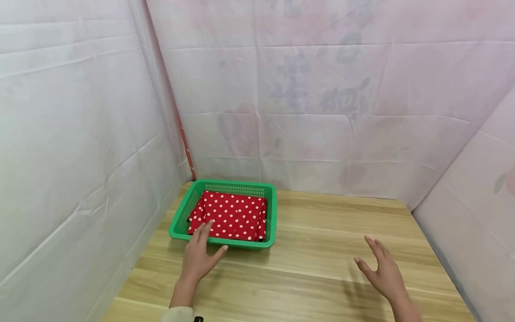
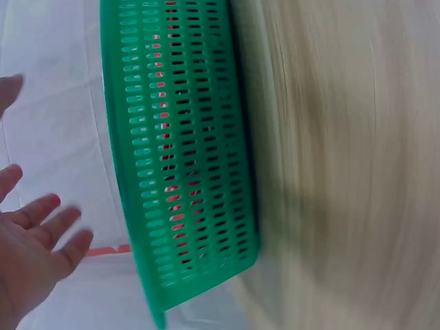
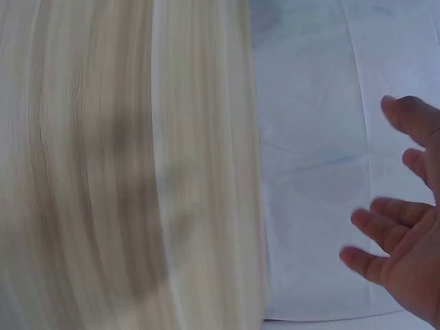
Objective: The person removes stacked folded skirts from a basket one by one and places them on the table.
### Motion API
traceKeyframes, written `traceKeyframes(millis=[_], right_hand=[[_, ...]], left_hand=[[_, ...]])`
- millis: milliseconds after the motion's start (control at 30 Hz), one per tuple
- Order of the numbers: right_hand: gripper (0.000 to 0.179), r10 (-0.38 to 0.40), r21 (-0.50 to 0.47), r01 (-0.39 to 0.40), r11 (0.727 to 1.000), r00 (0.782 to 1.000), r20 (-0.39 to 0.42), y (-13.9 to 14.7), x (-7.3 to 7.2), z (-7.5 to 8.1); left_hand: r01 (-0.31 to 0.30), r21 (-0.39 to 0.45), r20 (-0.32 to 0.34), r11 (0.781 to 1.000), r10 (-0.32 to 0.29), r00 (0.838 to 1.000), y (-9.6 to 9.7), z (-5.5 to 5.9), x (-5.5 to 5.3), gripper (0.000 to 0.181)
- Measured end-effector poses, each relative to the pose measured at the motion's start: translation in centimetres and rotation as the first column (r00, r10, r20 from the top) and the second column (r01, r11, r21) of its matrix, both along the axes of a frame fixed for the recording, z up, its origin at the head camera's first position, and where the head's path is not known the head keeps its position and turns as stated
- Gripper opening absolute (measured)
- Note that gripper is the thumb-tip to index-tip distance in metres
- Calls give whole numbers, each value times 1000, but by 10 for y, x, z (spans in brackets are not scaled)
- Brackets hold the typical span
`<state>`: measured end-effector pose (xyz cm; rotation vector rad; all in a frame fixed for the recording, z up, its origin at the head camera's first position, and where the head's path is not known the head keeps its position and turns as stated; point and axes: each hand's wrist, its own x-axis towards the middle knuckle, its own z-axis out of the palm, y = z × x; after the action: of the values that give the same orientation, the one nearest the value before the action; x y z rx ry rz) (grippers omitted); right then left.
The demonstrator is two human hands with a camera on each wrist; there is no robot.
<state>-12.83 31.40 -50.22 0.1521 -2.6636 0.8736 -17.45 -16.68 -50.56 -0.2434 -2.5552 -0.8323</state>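
A green plastic basket (image 1: pixel 275 210) with slotted walls stands at the left back of the table. Inside it lies a folded red cloth with white dots (image 1: pixel 233 215); dark bits show at its edges, too small to make out. Over the basket's near left rim hovers my left hand (image 1: pixel 198 257), fingers spread and holding nothing. The left wrist view shows the basket's side (image 2: pixel 185 151), with red behind its slots, and the hand apart from it. Well to the right, my right hand (image 1: pixel 384 270) is held above the table with loosely extended fingers, its shadow below.
The wood-grain table (image 1: pixel 314 250) is enclosed by hanging white sheets, one along the left side (image 1: pixel 80 156), one at the back (image 1: pixel 306 112) and one on the right (image 1: pixel 474 201). A red strip (image 1: pixel 185 147) runs down the back left corner near the basket.
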Motion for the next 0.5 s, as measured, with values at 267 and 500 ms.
traceKeyframes(millis=[267, 500], right_hand=[[60, 148, -556, -60, 829, 982, 115, -15, -2, -14], [58, 160, -569, -73, 819, 982, 105, -19, 2, -19]], left_hand=[[82, 514, 87, 854, -146, 985, -1, -5, 6, 59], [83, 479, 97, 874, -147, 984, 1, -5, 9, 57]])
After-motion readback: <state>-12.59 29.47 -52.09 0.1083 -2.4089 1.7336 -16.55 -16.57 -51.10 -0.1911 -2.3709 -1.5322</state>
